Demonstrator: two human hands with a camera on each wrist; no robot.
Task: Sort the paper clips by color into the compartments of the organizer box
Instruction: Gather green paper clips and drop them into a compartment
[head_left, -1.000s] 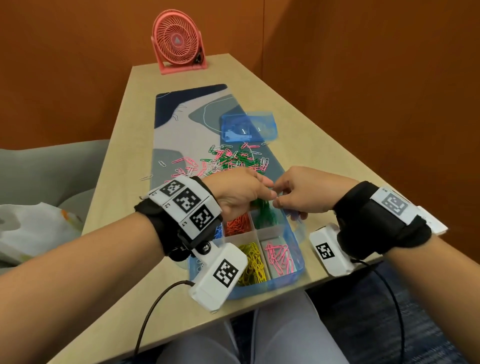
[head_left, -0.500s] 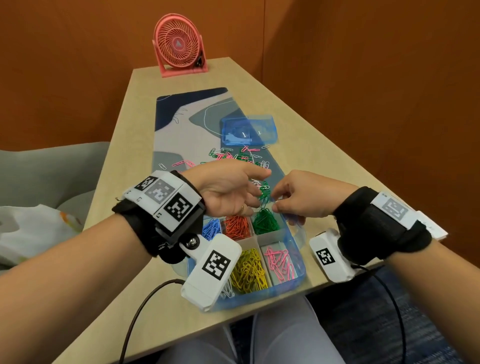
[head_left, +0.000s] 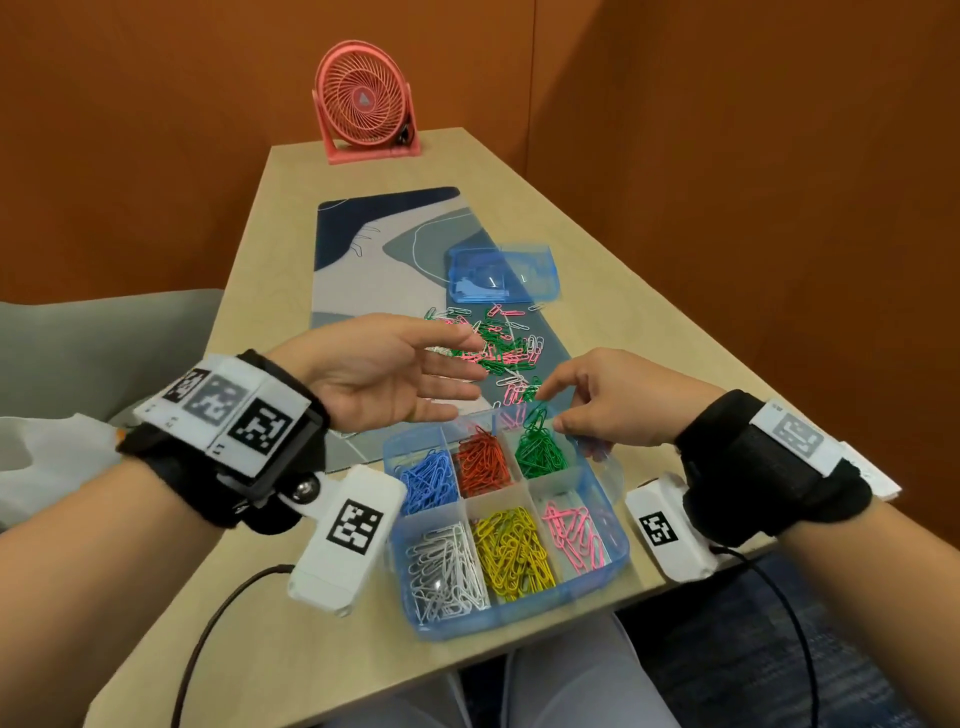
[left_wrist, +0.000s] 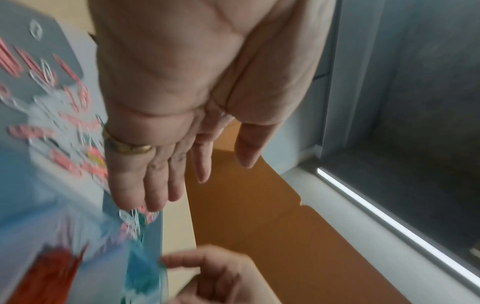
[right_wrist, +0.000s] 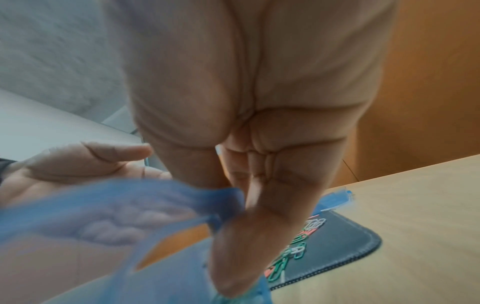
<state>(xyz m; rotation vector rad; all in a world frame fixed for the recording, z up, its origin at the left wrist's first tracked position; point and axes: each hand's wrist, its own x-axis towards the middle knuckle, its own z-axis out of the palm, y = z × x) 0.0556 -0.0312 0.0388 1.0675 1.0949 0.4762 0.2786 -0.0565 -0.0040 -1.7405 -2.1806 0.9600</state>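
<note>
Looking left to right, we see our left hand held palm-up, fingers spread and empty, above the mat; the organizer box sits at the near table edge with colours already sorted; our right hand pinches green paper clips over its green compartment

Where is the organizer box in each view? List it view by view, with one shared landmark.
Head: organizer box lower centre, at the table's near edge.
Left wrist: box bottom left, blurred.
Right wrist: box, blurred blue wall, lower left.
Shared landmark: desk mat under the loose clips.
</note>
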